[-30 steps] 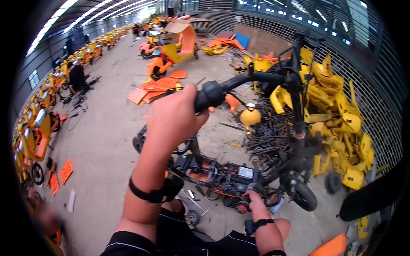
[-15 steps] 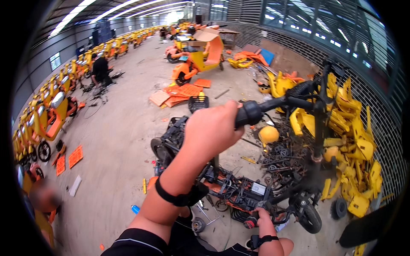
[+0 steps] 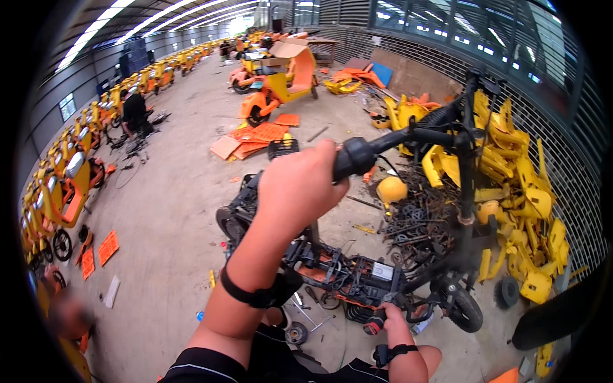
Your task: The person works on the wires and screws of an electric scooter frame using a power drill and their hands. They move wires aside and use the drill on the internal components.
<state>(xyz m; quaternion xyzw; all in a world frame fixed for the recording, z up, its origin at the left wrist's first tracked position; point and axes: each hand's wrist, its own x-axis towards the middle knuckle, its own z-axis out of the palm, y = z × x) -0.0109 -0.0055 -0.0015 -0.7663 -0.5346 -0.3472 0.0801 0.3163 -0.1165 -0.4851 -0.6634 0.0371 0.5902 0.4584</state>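
My left hand [image 3: 300, 182] is closed around the grip of a black handlebar [image 3: 408, 134], high over a stripped scooter frame [image 3: 348, 274]. The handlebar rises on a dark steering column [image 3: 466, 191] above the front wheel [image 3: 466, 309]. Lower down, my right hand [image 3: 393, 316] holds a red-and-black power tool [image 3: 373, 325] against the frame, beside a battery-like component with a pale label [image 3: 383, 271]. Part of the lower frame is hidden behind my left forearm. Metal hand tools [image 3: 306, 319] lie on the floor below.
Yellow panels [image 3: 536, 198] and dark metal parts [image 3: 418, 223] are piled at right against a brick wall. Orange sheets [image 3: 252, 140] and an orange-yellow vehicle [image 3: 274, 83] stand or lie ahead. Scooters [image 3: 70, 191] line the left. Another person [image 3: 134, 112] crouches among loose parts.
The view has swayed, first shifting the scene right and down, then slightly back. Both hands keep their grips, with no clear movement of the frame itself.
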